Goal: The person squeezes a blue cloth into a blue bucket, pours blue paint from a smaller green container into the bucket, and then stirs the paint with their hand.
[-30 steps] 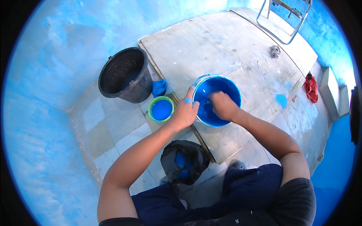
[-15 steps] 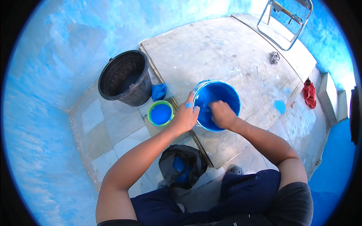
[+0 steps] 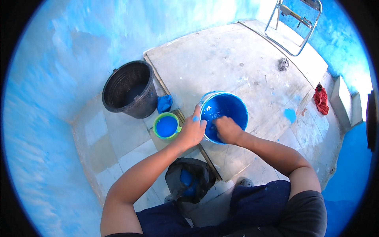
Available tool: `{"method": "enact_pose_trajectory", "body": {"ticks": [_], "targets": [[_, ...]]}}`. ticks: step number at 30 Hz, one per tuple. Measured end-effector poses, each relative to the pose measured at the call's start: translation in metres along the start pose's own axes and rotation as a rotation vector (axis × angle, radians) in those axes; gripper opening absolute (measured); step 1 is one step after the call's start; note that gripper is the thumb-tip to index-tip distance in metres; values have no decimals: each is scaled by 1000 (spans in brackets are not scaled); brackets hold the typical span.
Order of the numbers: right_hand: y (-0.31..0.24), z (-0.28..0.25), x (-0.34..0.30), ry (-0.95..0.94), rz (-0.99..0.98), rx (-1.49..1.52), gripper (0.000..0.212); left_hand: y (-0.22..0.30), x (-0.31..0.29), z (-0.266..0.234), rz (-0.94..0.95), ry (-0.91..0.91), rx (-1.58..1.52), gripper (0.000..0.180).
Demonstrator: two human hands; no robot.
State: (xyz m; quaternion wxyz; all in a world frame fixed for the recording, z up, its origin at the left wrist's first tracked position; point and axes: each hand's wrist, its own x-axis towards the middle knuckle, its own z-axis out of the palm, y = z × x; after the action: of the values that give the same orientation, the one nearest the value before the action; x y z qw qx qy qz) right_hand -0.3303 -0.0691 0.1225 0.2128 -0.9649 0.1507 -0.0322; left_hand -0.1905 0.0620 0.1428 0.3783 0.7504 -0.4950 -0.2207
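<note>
A round bucket with a white rim and blue paint inside stands in front of me on a pale board. My left hand grips its left rim, thumb and forefinger at the edge, with a blue smear on a finger. Down in the bucket's mouth, my right hand is curled into a closed grip over the paint. Whatever it holds is hidden beneath the fingers. Just left of my left hand sits a small green cup of blue paint.
A large black tub stands at the left, beside a crumpled blue plastic piece. Near my feet is a black plastic bag with blue inside. A folding chair, a grey wad and a red cloth lie farther right.
My right hand has shifted slightly toward me inside the bucket. The left hand keeps its hold on the rim. The whole scene sits a little lower in view.
</note>
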Motion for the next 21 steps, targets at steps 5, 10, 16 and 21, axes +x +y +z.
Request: {"method": "enact_pose_trajectory", "body": {"ticks": [5, 10, 16, 21], "targets": [[9, -13, 19, 205, -19, 335, 9, -5, -1, 2, -7, 8, 31, 63], [18, -11, 5, 250, 54, -88, 10, -2, -1, 0, -58, -48, -72, 62], [9, 0, 9, 89, 77, 242, 14, -31, -1, 9, 205, 64, 178, 64], [22, -13, 11, 494, 106, 267, 7, 3, -2, 9, 48, -26, 22, 62]]}}
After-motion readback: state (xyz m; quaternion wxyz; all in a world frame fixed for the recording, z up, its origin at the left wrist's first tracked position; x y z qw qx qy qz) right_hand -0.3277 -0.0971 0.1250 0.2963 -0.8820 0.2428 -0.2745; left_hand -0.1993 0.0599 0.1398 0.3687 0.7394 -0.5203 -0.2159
